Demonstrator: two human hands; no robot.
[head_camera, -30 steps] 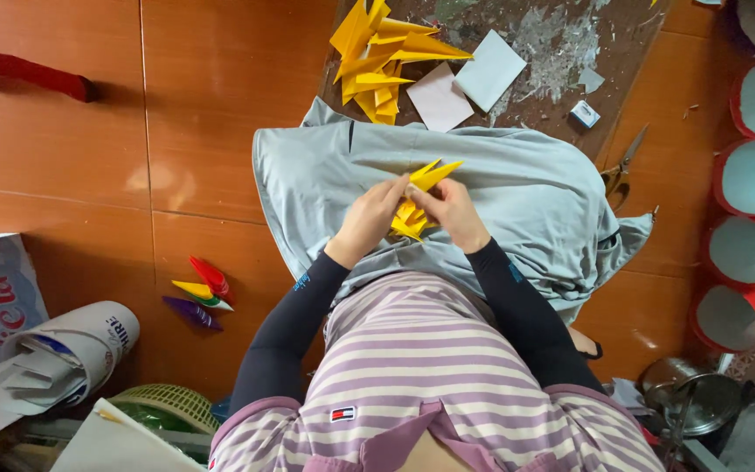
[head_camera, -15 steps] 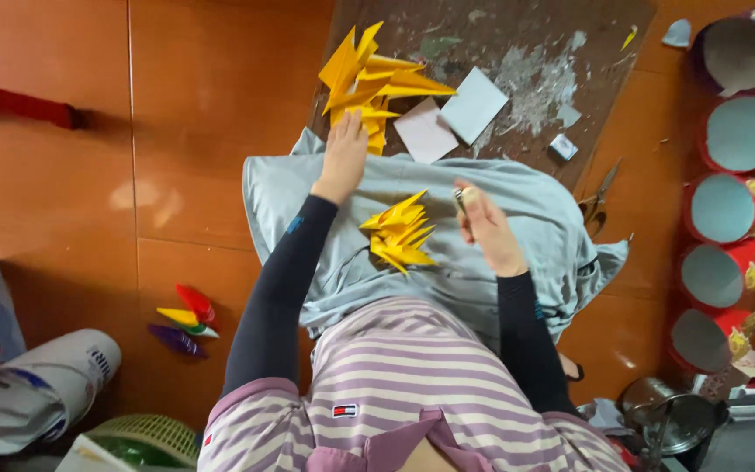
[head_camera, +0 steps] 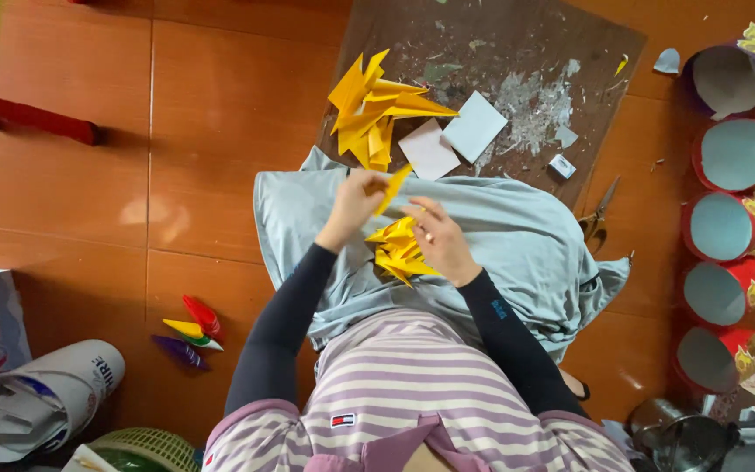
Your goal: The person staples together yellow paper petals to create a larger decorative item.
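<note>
Head view shows grey cloth [head_camera: 517,236] over the lap; at 12 o'clock, a pile of yellow folded papers [head_camera: 377,109]. Right hand [head_camera: 443,245] curls around a yellow paper bundle [head_camera: 398,247]; left hand [head_camera: 351,205] pinches one yellow folded piece [head_camera: 392,190].

folded pieces [head_camera: 398,247] on lap, board [head_camera: 517,61] ahead

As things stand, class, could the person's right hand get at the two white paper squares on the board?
Probably yes: the right hand rests on folded yellow pieces in the lap, and nothing stands between it and the white squares.
</note>
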